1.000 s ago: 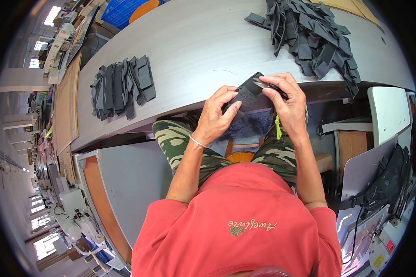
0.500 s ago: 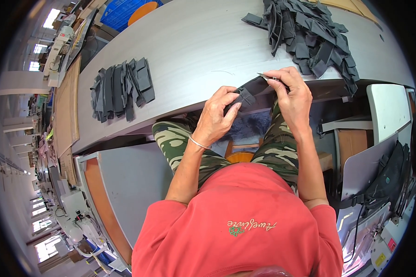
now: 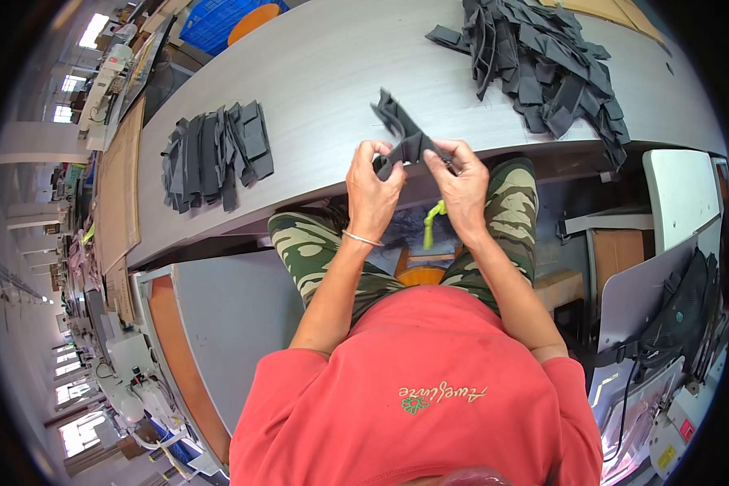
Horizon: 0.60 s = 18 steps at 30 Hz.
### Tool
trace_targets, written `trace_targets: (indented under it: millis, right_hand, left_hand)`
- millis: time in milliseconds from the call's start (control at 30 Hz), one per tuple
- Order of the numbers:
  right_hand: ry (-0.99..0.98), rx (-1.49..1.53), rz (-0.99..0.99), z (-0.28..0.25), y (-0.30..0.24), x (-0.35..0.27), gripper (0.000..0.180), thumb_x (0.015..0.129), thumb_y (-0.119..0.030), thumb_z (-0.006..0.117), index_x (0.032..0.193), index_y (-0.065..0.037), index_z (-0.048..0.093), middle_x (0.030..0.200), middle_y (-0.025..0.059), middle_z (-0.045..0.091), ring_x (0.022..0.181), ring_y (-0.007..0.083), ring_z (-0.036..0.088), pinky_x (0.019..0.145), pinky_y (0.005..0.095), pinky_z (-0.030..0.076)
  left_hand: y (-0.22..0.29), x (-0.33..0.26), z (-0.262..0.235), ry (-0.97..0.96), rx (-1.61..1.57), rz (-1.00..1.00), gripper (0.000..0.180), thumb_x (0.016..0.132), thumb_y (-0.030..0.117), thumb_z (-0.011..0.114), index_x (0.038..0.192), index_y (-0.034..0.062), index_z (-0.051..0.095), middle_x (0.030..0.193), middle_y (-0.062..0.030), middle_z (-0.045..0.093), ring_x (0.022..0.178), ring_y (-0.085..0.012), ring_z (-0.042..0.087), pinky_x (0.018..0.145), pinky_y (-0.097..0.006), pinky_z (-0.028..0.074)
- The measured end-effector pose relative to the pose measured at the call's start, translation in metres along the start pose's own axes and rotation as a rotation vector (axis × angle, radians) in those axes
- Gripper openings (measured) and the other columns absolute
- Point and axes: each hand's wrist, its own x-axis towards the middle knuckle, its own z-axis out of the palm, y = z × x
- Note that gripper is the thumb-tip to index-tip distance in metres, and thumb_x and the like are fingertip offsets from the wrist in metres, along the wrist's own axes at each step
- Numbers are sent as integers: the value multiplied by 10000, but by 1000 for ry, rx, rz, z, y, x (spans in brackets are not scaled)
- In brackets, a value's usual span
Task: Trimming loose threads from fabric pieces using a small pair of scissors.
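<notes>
A folded dark grey fabric strip (image 3: 407,134) is held between my two hands at the table's front edge, its upper end sticking up over the tabletop. My left hand (image 3: 373,190) is closed on the strip's lower left part, thumb and fingers pinching it. On the other side my right hand (image 3: 464,185) pinches the strip's right end. A small dark tool sits mostly hidden in the right fingers; its kind does not show now. Below that hand hangs a knotted yellow-green cord (image 3: 431,223).
On the grey table (image 3: 324,81), a row of dark fabric strips (image 3: 216,154) lies left and a large loose heap (image 3: 543,65) lies far right. A blue crate (image 3: 223,24) stands beyond the far left edge. A grey cabinet (image 3: 235,316) is at lower left.
Both hands have come closer together, the right moving left and down. The strip has swung upright. A pointed metal tip seen at the right fingers is now hidden, and the yellow-green cord shows.
</notes>
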Motion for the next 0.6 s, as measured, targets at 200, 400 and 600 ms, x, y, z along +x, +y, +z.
trace_targets:
  millis: [200,400,600]
  right_hand:
    - [-281,-246,80,-14,26,3,243,793,-172,695,996,-46,651,745,50,620,696,118,563,661,271,455]
    - [-227,-388,-50,-24,-24,5,314,798,-200,696,1093,-110,638,901,76,656,852,182,620,747,308,479]
    - [-295,-562,-303,-19,-41,7,241,803,-184,671,1032,-112,663,877,73,662,783,231,635,694,344,475]
  left_hand:
    - [-14,-11,4,255,-220,-76,237,665,-88,623,794,23,457,801,-72,500,777,-184,557,699,-311,446]
    - [-15,-6,3,404,117,229,248,584,-126,597,731,21,461,783,-91,458,727,-253,512,665,-329,430]
    - [-14,-11,10,422,173,391,303,554,-136,622,734,43,459,761,-95,460,691,-260,499,628,-324,429]
